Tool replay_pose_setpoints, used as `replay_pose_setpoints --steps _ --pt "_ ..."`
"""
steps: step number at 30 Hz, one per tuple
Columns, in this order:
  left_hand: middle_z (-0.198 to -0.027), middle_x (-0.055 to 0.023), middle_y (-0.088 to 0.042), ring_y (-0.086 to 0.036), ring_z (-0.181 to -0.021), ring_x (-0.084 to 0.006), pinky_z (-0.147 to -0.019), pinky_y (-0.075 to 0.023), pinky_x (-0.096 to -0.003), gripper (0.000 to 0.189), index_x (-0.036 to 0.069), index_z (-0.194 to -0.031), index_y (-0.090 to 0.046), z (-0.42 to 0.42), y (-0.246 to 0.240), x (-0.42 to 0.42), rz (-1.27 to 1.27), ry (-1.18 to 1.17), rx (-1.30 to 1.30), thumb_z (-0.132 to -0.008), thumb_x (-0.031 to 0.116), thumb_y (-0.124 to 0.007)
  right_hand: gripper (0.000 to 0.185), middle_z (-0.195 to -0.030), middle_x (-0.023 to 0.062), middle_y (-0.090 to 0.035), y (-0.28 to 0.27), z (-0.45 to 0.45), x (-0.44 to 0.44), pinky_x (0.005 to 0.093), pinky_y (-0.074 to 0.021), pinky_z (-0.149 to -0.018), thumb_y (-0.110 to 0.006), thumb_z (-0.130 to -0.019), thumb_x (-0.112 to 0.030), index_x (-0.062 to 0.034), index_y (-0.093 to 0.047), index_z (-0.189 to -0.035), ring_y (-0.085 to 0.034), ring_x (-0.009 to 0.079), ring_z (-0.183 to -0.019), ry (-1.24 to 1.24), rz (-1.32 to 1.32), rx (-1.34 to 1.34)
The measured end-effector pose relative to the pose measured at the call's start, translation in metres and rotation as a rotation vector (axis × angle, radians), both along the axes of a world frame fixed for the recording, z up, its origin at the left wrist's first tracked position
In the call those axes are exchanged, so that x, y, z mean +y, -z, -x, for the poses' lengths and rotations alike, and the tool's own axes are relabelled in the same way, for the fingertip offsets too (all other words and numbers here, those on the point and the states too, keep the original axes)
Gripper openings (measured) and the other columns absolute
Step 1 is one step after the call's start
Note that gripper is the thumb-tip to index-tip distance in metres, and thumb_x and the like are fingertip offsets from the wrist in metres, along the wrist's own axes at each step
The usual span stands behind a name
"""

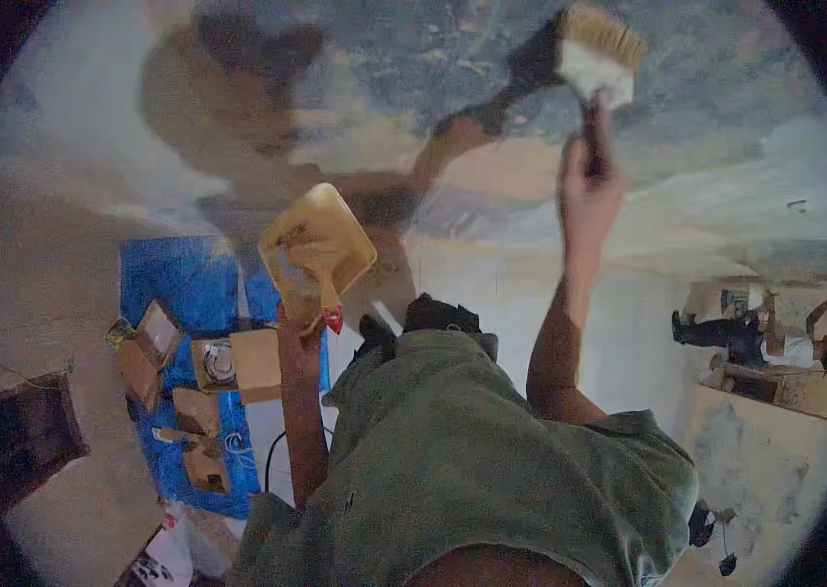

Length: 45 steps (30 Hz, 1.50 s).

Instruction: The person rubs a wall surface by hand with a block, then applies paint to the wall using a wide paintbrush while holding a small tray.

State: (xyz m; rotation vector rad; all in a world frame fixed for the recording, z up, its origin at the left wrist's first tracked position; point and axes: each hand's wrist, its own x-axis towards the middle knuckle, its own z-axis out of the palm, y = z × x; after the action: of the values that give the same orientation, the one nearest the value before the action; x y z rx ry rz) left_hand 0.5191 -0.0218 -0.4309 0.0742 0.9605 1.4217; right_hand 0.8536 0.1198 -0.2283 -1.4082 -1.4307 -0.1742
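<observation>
My right hand [593, 183] is raised and grips the handle of a wide flat paintbrush [598, 70] with pale bristles and a white ferrule. The brush is at a mottled blue-grey painted wall [413, 81]; whether its bristles touch the surface I cannot tell. Lower down, my left hand [297, 323] holds a shallow yellow plastic tray [321, 242] from below, its fingers partly hidden. Dark smears mark the tray's inside. A smaller brush with a red-tipped handle [332, 319] lies across its near edge. Shadows of my head and brush arm fall on the wall.
On the left, open cardboard boxes [255, 363] and coiled white cable [239, 447] lie on a blue surface [178, 271]. A dark rectangular thing [24, 433] is farther left. At the right, another person [787, 345] is beside a wooden table [817, 396]. Plastic bags [200, 539] lie at lower left.
</observation>
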Motion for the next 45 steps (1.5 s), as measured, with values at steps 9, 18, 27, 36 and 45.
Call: replay_pose_setpoints --steps 9,18,27,36,45 --pt "-0.116 -0.0115 -0.048 -0.056 -0.098 -0.0245 -0.073 -0.0547 -0.0332 0.045 0.011 -0.126 -0.034 -0.008 0.018 0.009 -0.057 -0.02 -0.023 -0.085 0.016 -0.052 0.066 -0.083 0.0126 -0.065 0.056 0.044 -0.017 0.0341 -0.0441 -0.05 -0.05 -0.074 0.002 -0.0172 -0.033 -0.136 -0.053 0.0283 -0.051 0.112 0.545 -0.066" --pt "-0.101 -0.0077 -0.059 -0.06 -0.086 -0.0198 -0.064 -0.0545 -0.0314 0.034 0.007 -0.116 -0.047 -0.029 0.068 0.034 -0.263 0.137 -0.184 -0.089 0.029 -0.048 0.043 -0.104 0.0144 -0.06 0.319 -0.045 -0.039 0.0433 -0.0458 -0.082 -0.054 -0.071 -0.02 -0.0128 -0.053 -0.114 -0.057 0.032 -0.096 -0.387 1.104 -0.251" --pt "-0.109 -0.0106 -0.054 -0.056 -0.097 -0.0259 -0.082 -0.0512 -0.0368 0.039 0.004 -0.116 -0.045 -0.004 0.093 0.042 -0.268 0.185 0.25 -0.081 0.016 -0.055 0.048 -0.09 0.0178 -0.062 0.226 0.024 0.009 0.0484 -0.0488 -0.072 -0.057 -0.065 -0.025 -0.0204 -0.056 -0.112 -0.06 0.0366 -0.084 -0.214 1.127 -0.256" --pt "-0.111 -0.01 -0.053 -0.054 -0.101 -0.0238 -0.083 -0.0495 -0.0368 0.042 0.007 -0.12 -0.043 0.025 0.031 0.085 -0.331 0.3 -0.04 -0.081 0.018 -0.054 0.047 -0.113 0.0062 -0.059 0.162 0.002 0.027 0.0273 -0.0458 -0.074 -0.043 -0.077 0.004 -0.0059 -0.052 -0.121 -0.055 0.0155 -0.102 -0.463 0.908 0.419" --pt "-0.114 -0.0095 -0.051 -0.054 -0.102 -0.023 -0.083 -0.0489 -0.0367 0.046 0.006 -0.124 -0.036 0.082 0.016 0.123 -0.237 0.383 0.05 -0.086 0.026 -0.053 0.05 -0.061 0.0127 -0.056 -0.083 0.137 0.003 0.0343 -0.0452 -0.055 -0.058 -0.075 -0.014 -0.0257 -0.051 -0.123 -0.058 0.0217 -0.052 -0.177 0.409 -0.034"
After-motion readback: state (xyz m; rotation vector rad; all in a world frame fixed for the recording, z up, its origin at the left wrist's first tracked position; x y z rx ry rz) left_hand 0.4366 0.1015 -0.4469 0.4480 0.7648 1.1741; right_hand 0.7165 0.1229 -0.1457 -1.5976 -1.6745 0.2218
